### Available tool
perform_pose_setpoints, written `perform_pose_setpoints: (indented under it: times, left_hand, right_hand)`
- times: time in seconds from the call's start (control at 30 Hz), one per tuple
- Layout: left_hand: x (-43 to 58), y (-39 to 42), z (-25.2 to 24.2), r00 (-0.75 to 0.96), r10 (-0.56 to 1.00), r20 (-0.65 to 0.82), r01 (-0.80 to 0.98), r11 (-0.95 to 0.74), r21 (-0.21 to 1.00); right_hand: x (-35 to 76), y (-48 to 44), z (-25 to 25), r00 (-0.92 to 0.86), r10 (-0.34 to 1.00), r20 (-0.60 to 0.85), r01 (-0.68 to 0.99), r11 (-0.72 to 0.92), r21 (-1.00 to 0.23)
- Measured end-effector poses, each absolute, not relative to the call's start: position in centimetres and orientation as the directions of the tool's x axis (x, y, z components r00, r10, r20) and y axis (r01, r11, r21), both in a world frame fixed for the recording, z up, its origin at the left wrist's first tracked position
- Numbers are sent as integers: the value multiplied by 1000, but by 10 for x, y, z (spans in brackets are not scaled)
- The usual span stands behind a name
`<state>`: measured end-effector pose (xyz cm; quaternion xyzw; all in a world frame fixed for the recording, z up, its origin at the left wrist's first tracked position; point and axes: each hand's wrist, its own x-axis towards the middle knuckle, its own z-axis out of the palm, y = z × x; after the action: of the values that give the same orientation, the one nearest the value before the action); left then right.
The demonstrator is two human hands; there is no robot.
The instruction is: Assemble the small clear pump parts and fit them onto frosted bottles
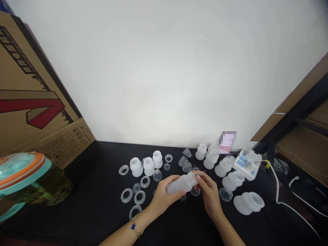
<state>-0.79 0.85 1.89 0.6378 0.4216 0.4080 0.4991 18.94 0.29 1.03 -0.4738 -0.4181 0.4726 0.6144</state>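
My left hand [166,191] is wrapped round a frosted white baby bottle [180,184], which lies tilted with its neck to the right. The fingers of my right hand [207,189] pinch a small clear piece [198,173] at the bottle's mouth; its exact shape is partly hidden by the fingers. Below the bottle, a clear dome cover [195,191] and other clear parts show between my hands. Left of my hands lie several translucent collar rings [139,197] and a clear dome cap [157,175].
White bottles [149,166] stand left of centre, and more bottles [233,180] line the right side. Clear cups [183,161] lie near the wall. A white power strip [247,164] with a cable [277,188] sits right. A lidded jug [38,181] and cardboard box [33,92] occupy the left.
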Motion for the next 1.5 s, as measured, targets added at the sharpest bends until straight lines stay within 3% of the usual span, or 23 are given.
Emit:
perform_pose_setpoints:
  times: [1.5]
  left_hand:
    - [-8, 5, 15, 267, 943, 196, 277, -270, 922]
  right_hand:
    - [189, 6, 6, 257, 965, 47, -137, 85, -987]
